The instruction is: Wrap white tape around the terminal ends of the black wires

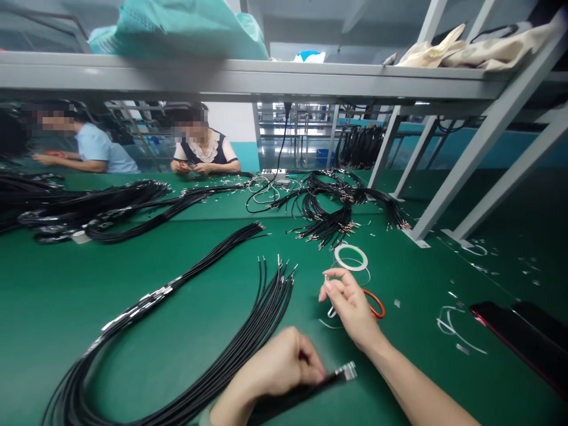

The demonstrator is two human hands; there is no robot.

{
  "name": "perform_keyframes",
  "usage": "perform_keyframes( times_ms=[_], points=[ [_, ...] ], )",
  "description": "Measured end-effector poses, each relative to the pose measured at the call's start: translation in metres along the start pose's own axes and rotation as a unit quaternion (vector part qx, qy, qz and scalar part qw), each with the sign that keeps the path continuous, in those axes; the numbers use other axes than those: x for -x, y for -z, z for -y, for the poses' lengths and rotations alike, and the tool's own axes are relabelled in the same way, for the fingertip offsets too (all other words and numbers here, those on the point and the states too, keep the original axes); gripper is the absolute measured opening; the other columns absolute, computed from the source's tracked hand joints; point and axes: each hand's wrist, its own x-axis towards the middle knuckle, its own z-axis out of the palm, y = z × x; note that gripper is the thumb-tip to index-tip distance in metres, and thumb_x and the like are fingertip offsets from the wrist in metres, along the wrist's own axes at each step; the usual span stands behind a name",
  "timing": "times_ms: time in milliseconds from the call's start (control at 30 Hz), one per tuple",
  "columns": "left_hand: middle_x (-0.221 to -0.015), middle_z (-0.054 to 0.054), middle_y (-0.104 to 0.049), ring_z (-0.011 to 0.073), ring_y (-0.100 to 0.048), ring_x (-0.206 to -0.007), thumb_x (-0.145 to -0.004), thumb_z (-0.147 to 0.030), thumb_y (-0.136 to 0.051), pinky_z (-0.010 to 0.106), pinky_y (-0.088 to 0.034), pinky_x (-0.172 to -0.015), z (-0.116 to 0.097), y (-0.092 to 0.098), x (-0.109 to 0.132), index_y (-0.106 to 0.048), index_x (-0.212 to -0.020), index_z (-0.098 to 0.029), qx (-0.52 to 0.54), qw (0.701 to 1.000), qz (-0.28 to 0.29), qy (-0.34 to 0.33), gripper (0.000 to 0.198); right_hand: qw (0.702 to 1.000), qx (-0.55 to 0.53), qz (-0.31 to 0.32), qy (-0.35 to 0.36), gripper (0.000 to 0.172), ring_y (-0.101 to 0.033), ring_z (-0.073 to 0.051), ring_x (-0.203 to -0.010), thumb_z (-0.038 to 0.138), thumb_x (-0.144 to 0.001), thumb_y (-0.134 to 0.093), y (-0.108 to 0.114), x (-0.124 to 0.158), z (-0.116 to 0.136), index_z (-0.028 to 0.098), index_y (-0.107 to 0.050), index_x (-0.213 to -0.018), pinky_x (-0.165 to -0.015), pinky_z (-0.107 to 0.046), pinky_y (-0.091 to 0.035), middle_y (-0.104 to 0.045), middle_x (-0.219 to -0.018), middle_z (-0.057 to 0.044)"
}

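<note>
Low in the middle, my left hand [288, 364] is closed around black cables [306, 390]; their pale, shiny ends [349, 371] stick out to the right past the fingers. My right hand [352, 305] is raised a little further off, with thumb and index finger pinching a small white piece [326, 278], too small to name. Beneath that hand lies an orange loop [378, 303], partly hidden by it. Curving across the table to the left is a long bundle of black cables [239, 343] with bare metal tips and silvery bands.
A roll of white tape [350, 258] lies beyond my right hand. More cable heaps [326, 207] cover the back of the green table [208, 313]. Grey shelf legs [470, 142] stand at right, near a dark flat object [523, 331]. Two people [204, 145] sit opposite.
</note>
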Motion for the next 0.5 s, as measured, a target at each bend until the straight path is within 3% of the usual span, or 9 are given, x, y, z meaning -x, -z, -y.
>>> perform_keyframes(
  times_ms=[67, 133, 200, 267, 333, 400, 500],
  points=[
    [-0.065, 0.002, -0.071, 0.0169, -0.060, -0.056, -0.065, -0.030, -0.072, 0.026, -0.047, -0.057, 0.000, -0.006, 0.004, -0.078, -0.077, -0.022, 0.044, 0.991, 0.120, 0.032, 0.015, 0.999, 0.013, 0.030, 0.005, 0.020, -0.048, -0.013, -0.057, 0.034, -0.090, -0.052, 0.000, 0.001, -0.001, 0.022, -0.048, -0.106, -0.055, -0.024, -0.034, -0.060, -0.064, 0.003],
    [-0.068, 0.003, -0.071, 0.0161, -0.060, -0.056, -0.064, -0.030, -0.073, 0.027, -0.048, -0.058, -0.001, -0.008, 0.005, -0.077, -0.083, -0.022, 0.075, 0.985, 0.150, 0.045, 0.021, 0.998, 0.020, 0.053, -0.003, 0.021, -0.049, -0.014, -0.059, 0.035, -0.091, -0.051, 0.000, 0.002, -0.002, 0.023, -0.046, -0.107, -0.058, -0.025, -0.035, -0.058, -0.062, 0.004],
    [-0.072, 0.003, -0.072, 0.0142, -0.060, -0.059, -0.066, -0.028, -0.071, 0.025, -0.047, -0.058, -0.004, -0.005, 0.001, -0.075, -0.085, -0.019, 0.081, 0.993, 0.089, 0.021, 0.021, 0.996, 0.028, 0.077, -0.017, 0.022, -0.047, -0.014, -0.057, 0.036, -0.092, -0.049, 0.000, 0.003, -0.003, 0.023, -0.045, -0.109, -0.056, -0.025, -0.034, -0.057, -0.062, 0.005],
    [-0.067, 0.003, -0.069, 0.0120, -0.058, -0.056, -0.071, -0.028, -0.067, 0.021, -0.044, -0.054, -0.006, 0.003, -0.005, -0.072, -0.082, -0.016, 0.084, 0.996, -0.020, -0.014, 0.017, 0.994, 0.043, 0.099, -0.025, 0.021, -0.045, -0.013, -0.054, 0.036, -0.092, -0.047, -0.002, 0.004, -0.003, 0.023, -0.044, -0.109, -0.054, -0.024, -0.034, -0.055, -0.062, 0.005],
    [-0.059, 0.000, -0.062, 0.0103, -0.054, -0.050, -0.076, -0.033, -0.063, 0.019, -0.041, -0.047, -0.008, 0.011, -0.011, -0.068, -0.081, -0.014, 0.111, 0.982, -0.150, -0.029, 0.020, 0.990, 0.070, 0.117, -0.027, 0.021, -0.044, -0.013, -0.052, 0.036, -0.093, -0.045, -0.003, 0.006, -0.003, 0.023, -0.045, -0.110, -0.053, -0.024, -0.033, -0.054, -0.062, 0.005],
    [-0.065, 0.001, -0.061, 0.0100, -0.054, -0.052, -0.076, -0.037, -0.064, 0.018, -0.042, -0.046, -0.008, 0.017, -0.015, -0.065, -0.086, -0.013, 0.156, 0.955, -0.248, -0.051, 0.026, 0.985, 0.108, 0.134, -0.020, 0.021, -0.044, -0.012, -0.053, 0.035, -0.094, -0.043, -0.005, 0.009, -0.002, 0.023, -0.045, -0.111, -0.053, -0.024, -0.033, -0.054, -0.062, 0.005],
    [-0.080, 0.003, -0.063, 0.0092, -0.056, -0.056, -0.069, -0.038, -0.073, 0.019, -0.044, -0.047, -0.007, 0.018, -0.019, -0.063, -0.094, -0.014, 0.218, 0.934, -0.273, -0.072, 0.036, 0.974, 0.160, 0.161, 0.003, 0.021, -0.046, -0.013, -0.055, 0.031, -0.095, -0.042, -0.007, 0.012, 0.000, 0.023, -0.047, -0.113, -0.054, -0.023, -0.034, -0.053, -0.062, 0.005]
  ],
)
